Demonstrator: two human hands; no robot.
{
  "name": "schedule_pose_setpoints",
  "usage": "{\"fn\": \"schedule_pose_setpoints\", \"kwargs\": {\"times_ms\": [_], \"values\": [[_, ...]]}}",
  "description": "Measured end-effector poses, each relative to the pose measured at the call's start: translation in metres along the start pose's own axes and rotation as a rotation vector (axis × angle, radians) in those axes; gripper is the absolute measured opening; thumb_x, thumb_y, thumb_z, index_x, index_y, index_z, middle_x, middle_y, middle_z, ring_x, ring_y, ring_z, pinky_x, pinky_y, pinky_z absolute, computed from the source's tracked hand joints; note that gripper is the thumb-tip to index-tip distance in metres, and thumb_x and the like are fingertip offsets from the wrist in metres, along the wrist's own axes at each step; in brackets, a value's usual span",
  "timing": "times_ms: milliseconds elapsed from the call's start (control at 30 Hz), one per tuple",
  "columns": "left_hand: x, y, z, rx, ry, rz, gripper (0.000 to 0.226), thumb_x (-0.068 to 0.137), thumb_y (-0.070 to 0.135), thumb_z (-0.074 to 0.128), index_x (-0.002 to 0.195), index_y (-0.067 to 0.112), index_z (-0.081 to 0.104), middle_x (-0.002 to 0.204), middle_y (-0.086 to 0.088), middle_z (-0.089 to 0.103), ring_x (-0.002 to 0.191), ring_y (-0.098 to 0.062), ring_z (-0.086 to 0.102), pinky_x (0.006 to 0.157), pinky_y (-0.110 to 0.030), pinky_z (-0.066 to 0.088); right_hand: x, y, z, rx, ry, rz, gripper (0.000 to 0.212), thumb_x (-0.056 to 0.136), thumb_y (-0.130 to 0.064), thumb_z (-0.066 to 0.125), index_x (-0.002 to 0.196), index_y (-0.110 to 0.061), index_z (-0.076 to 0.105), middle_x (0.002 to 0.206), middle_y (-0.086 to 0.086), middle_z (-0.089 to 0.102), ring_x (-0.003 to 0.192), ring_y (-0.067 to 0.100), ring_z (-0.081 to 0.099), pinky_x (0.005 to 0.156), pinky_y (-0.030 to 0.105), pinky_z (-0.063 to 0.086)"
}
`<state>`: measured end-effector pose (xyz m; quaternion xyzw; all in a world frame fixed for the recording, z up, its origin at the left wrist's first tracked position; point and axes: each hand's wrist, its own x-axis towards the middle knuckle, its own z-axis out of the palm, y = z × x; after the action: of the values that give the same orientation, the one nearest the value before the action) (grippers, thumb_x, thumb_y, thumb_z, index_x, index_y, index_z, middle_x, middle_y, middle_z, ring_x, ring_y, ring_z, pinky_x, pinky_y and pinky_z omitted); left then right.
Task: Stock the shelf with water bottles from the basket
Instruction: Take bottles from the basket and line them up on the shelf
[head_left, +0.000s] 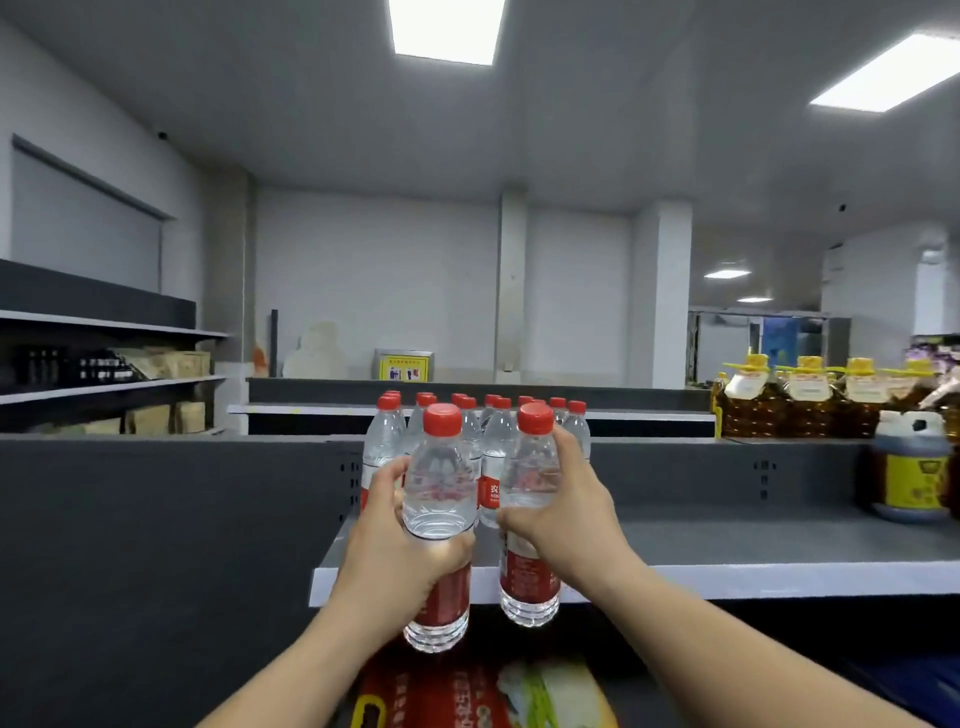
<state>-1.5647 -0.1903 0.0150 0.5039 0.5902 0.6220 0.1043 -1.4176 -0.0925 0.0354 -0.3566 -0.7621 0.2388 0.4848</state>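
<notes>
Bottles, two of them, clear ribbed plastic with red screw caps and red labels, both upright and held in front of the shelf (779, 574) edge. Left bottle (440, 519) sits in the left hand (402, 545), fingers and thumb curled round its waist, label below the palm, base hanging lower than the shelf lip. Right bottle (531, 509) is gripped by the right hand (563, 512) from its right side, fingers wrapped up near the shoulder, thumb across the front; its base also hangs below the lip. The two bottles are just beside each other, whether touching I cannot tell. Behind them, a cluster of stocked bottles (488, 431), same type, stands in rows on the flat grey shelf with white front edge and dark perforated back panel. Far right on the same shelf: a dark brown jug (909, 467) with yellow label. Behind it, amber oil bottles (805, 400) with yellow handles. Below the hands, a red and yellow printed bag (467, 696), glossy, blurred.
</notes>
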Motion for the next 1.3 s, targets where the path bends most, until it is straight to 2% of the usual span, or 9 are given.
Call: {"fn": "schedule_pose_setpoints", "kwargs": {"times_ms": [133, 300, 400, 533, 600, 767, 967, 1100, 1300], "values": [[0.054, 0.006, 0.015, 0.008, 0.084, 0.025, 0.086, 0.065, 0.022, 0.088, 0.132, 0.037, 0.038, 0.102, 0.017, 0.064, 0.095, 0.002, 0.059, 0.079, -0.026, 0.044, 0.058, 0.004, 0.002, 0.023, -0.006, -0.044, 0.095, 0.067, -0.021, 0.086, 0.142, -0.045, 0.034, 0.131, -0.006, 0.056, 0.121, 0.018, 0.056, 0.104, 0.040, 0.049], [0.107, -0.011, 0.033, 0.082, 0.177, 0.015, 0.076, 0.067, 0.023, 0.088, 0.125, 0.035, 0.040, 0.099, 0.019, 0.059, 0.097, -0.012, 0.059, 0.080, -0.027, 0.041, 0.107, 0.022, 0.017, 0.044, -0.049, -0.029, 0.095, 0.070, -0.019, 0.086, 0.143, -0.043, 0.029, 0.129, -0.003, 0.057, 0.119, 0.020, 0.057, 0.101, 0.041, 0.049], [0.129, -0.032, 0.044, 0.150, 0.227, -0.030, 0.072, 0.067, 0.025, 0.087, 0.126, 0.028, 0.047, 0.105, 0.010, 0.062, 0.097, -0.014, 0.060, 0.080, -0.028, 0.044, 0.125, 0.038, 0.033, 0.046, -0.091, -0.004, 0.095, 0.073, -0.017, 0.086, 0.145, -0.040, 0.029, 0.135, -0.001, 0.056, 0.124, 0.023, 0.055, 0.104, 0.043, 0.048], [0.149, -0.058, 0.054, 0.295, 0.290, -0.081, 0.082, 0.063, 0.034, 0.087, 0.134, 0.026, 0.047, 0.127, -0.001, 0.046, 0.116, -0.022, 0.052, 0.099, -0.040, 0.046, 0.143, 0.060, 0.058, 0.061, -0.142, 0.055, 0.097, 0.074, -0.011, 0.086, 0.149, -0.037, 0.029, 0.140, 0.002, 0.054, 0.127, 0.025, 0.054, 0.103, 0.046, 0.049], [0.156, -0.068, 0.058, 0.338, 0.309, -0.103, 0.084, 0.061, 0.034, 0.087, 0.134, 0.023, 0.048, 0.128, -0.006, 0.043, 0.119, -0.025, 0.048, 0.103, -0.039, 0.042, 0.151, 0.071, 0.070, 0.058, -0.143, 0.094, 0.103, 0.072, -0.014, 0.087, 0.150, -0.039, 0.025, 0.140, 0.004, 0.056, 0.126, 0.028, 0.055, 0.102, 0.049, 0.050], [0.169, -0.088, 0.067, 0.436, 0.295, -0.152, 0.069, 0.065, 0.027, 0.085, 0.126, 0.019, 0.054, 0.122, -0.007, 0.052, 0.113, -0.026, 0.053, 0.090, -0.032, 0.044, 0.169, 0.092, 0.092, 0.057, -0.154, 0.145, 0.111, 0.067, -0.022, 0.091, 0.151, -0.041, 0.020, 0.137, 0.004, 0.058, 0.125, 0.030, 0.056, 0.100, 0.050, 0.051], [0.178, -0.092, 0.079, 0.599, 0.293, -0.199, 0.085, 0.069, 0.047, 0.081, 0.140, 0.021, 0.043, 0.137, -0.002, 0.052, 0.126, -0.025, 0.049, 0.092, -0.038, 0.045, 0.181, 0.101, 0.113, 0.093, -0.172, 0.180, 0.114, 0.061, -0.024, 0.094, 0.147, -0.042, 0.022, 0.136, 0.008, 0.058, 0.123, 0.031, 0.056, 0.097, 0.052, 0.053], [0.184, -0.090, 0.084, 0.662, 0.292, -0.217, 0.085, 0.072, 0.048, 0.079, 0.142, 0.020, 0.040, 0.141, -0.001, 0.048, 0.129, -0.024, 0.047, 0.091, -0.037, 0.044, 0.187, 0.102, 0.115, 0.076, -0.181, 0.167, 0.111, 0.061, -0.024, 0.094, 0.149, -0.033, 0.027, 0.137, 0.007, 0.058, 0.124, 0.032, 0.056, 0.097, 0.053, 0.052], [0.191, -0.097, 0.083, 0.663, 0.326, -0.205, 0.073, 0.071, 0.043, 0.081, 0.131, 0.019, 0.047, 0.131, -0.002, 0.054, 0.124, -0.025, 0.050, 0.089, -0.039, 0.044, 0.189, 0.099, 0.114, 0.062, -0.216, 0.111, 0.088, 0.072, -0.018, 0.088, 0.144, -0.021, 0.037, 0.119, -0.002, 0.057, 0.117, 0.023, 0.056, 0.092, 0.034, 0.047]]}}
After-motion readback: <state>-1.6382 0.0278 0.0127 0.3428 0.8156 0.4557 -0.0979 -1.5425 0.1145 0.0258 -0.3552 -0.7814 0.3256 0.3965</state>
